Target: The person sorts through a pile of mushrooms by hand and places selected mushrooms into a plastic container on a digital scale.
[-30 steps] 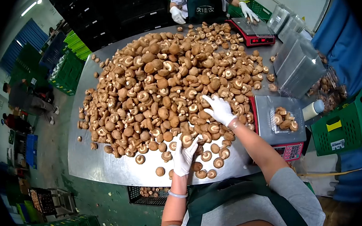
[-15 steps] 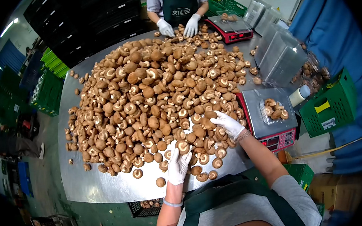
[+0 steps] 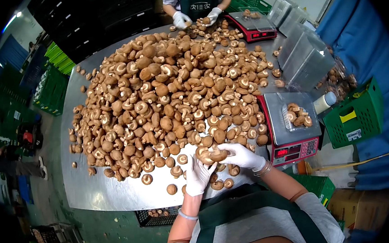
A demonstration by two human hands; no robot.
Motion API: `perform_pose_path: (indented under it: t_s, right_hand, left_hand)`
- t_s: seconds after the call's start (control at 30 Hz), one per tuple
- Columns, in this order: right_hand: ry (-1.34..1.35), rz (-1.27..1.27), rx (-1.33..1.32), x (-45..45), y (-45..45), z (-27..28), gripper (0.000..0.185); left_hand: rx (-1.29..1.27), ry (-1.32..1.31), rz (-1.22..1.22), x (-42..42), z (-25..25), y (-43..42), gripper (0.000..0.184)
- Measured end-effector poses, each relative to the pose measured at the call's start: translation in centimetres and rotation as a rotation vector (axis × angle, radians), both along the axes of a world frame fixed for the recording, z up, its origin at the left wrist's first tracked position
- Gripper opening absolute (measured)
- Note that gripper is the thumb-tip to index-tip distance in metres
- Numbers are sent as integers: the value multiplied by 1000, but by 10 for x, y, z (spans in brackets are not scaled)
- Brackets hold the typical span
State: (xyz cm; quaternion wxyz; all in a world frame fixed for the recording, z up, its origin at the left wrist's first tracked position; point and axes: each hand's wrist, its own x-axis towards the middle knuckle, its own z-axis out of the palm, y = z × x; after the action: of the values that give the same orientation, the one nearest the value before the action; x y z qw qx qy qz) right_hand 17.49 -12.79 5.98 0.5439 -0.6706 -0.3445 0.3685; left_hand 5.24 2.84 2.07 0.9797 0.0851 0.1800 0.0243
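Both my hands wear white gloves and meet at the near edge of a big heap of brown mushrooms (image 3: 156, 97) on a metal table (image 3: 86, 192). My left hand (image 3: 199, 177) is closed on a mushroom (image 3: 202, 154). In my right hand (image 3: 240, 156), a second mushroom (image 3: 218, 155) is pinched, touching the first. To the right of the heap, a red-framed scale (image 3: 290, 135) carries a clear tray with several mushrooms (image 3: 299, 118). Loose mushrooms lie around my wrists.
Across the table a co-worker's gloved hands (image 3: 198, 19) handle mushrooms beside another scale (image 3: 256, 31). Stacked clear trays (image 3: 305, 59), a white bottle (image 3: 325, 102) and a green crate (image 3: 356, 117) stand at the right. Black crates (image 3: 92, 20) rise behind the table.
My right hand has moved from the heap toward my left hand and brings a mushroom with it. The co-worker's hands have moved from the far scale to the mushrooms.
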Motion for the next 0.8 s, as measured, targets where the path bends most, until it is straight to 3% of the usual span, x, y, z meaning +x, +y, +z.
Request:
perform_pose_path:
  t_s: [0.07,0.1,0.2,0.27,0.33,0.37,0.47,0.53,0.6,0.67,0.8]
  right_hand:
    - [287,-66,110,-2,3,21,49]
    - [273,-63,30,4,0,28,46]
    - [415,-205,134,9,1,27,45]
    - [293,-226,114,8,1,27,43]
    - [-151,-260,-170,2,4,36,45]
    - [-590,-251,-10,1,7,19,50]
    - [-650,7,-229,-22,17,37,56]
    - [-629,26,-146,-21,15,26,51]
    - [267,-127,115,-5,3,23,47]
    - [782,-401,340,19,-10,5,49]
    - [883,-400,226,20,-17,-15,49]
  left_hand:
    - [-20,-6,1,-1,-16,2,58]
    - [-45,-1,5,2,-13,2,58]
    - [-83,-21,-1,9,-10,1,57]
    - [47,-8,9,11,-1,-2,58]
    - [100,-19,-11,10,4,-2,66]
    - [114,-23,-23,9,8,-2,71]
    - [137,-63,-96,-2,3,1,75]
    - [127,-58,-150,-11,-4,4,76]
    - [122,-31,-140,-21,-11,3,76]
    - [84,-3,-114,-28,-4,0,77]
    - [-44,-53,-128,-34,-7,4,77]
